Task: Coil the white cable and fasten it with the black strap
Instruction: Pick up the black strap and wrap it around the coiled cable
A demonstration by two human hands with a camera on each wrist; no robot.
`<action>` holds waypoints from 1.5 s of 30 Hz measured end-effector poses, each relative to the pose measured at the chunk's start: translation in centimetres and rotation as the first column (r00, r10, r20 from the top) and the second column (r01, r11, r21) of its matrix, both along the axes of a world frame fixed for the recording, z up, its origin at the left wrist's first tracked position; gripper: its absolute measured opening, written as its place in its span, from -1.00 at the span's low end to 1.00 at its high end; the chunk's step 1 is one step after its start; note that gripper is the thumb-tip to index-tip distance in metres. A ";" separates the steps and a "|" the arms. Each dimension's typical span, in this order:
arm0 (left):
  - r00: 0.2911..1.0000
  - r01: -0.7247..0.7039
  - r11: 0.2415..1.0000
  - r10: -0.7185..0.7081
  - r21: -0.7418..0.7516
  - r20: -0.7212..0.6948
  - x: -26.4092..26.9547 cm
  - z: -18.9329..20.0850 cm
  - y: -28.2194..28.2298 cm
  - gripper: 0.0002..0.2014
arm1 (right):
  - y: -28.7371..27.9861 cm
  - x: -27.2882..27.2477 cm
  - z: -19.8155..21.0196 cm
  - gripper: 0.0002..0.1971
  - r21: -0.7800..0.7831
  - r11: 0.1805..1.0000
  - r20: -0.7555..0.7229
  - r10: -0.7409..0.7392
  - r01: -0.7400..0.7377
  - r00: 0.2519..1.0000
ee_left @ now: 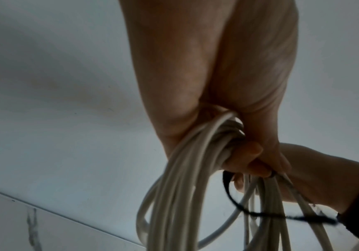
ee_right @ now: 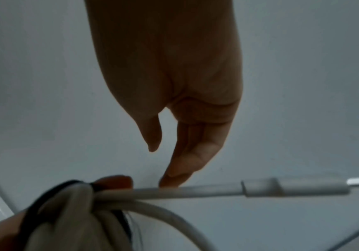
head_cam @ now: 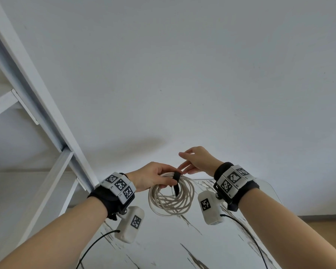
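Observation:
The white cable (head_cam: 171, 199) hangs in a round coil of several loops above the table. My left hand (head_cam: 155, 176) grips the top of the coil, fingers curled round the bundled loops (ee_left: 195, 161). The black strap (head_cam: 176, 178) is wrapped over the bundle beside my left fingers, and its loose end (ee_left: 260, 215) dangles below. My right hand (head_cam: 194, 162) hovers just right of the strap with straight fingers, holding nothing. In the right wrist view a fingertip (ee_right: 172, 180) touches the cable's free end, whose connector (ee_right: 303, 186) sticks out to the right.
A white table with dark marbled streaks (head_cam: 182, 239) lies below the hands, against a plain white wall. A white shelf frame (head_cam: 47, 123) stands at the left. Thin black wires run from the wrist cameras down past both forearms.

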State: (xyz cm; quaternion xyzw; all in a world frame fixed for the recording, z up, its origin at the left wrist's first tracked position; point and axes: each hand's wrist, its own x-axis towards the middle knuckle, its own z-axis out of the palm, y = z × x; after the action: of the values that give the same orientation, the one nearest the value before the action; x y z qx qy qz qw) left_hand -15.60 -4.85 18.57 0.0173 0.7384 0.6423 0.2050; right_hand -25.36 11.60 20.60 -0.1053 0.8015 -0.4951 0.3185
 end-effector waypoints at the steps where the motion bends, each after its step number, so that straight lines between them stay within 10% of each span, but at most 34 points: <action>1: 1.000 -0.017 1.000 0.017 0.000 0.001 -0.1 -0.1 -0.1 -0.70 | 0.1 0.0 0.2 -0.71 0.014 0.999 -0.021 0.038 -0.038 0.999; 23: 0.960 -0.276 0.960 0.275 0.036 0.047 -1.7 -1.1 -1.0 -0.88 | -0.6 4.4 0.7 -0.71 0.081 0.942 -0.432 0.328 -0.326 0.840; 31: 0.969 -0.245 0.958 0.238 0.150 0.063 -1.4 -0.7 -0.8 -0.79 | -2.0 5.8 -0.3 -0.72 0.429 0.864 -0.649 0.498 -0.264 0.575; 45: 0.930 -0.367 0.930 0.367 0.007 -0.009 -2.1 -2.2 -1.7 -0.86 | -0.3 5.5 -1.6 -0.92 0.314 0.902 -0.745 0.427 -0.296 0.512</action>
State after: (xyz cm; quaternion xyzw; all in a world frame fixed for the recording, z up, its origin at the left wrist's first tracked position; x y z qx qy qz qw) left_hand -17.69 -6.55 16.42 -0.1170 0.7279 0.6712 0.0777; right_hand -19.82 11.33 19.02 -0.4567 0.8513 -0.2567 0.0283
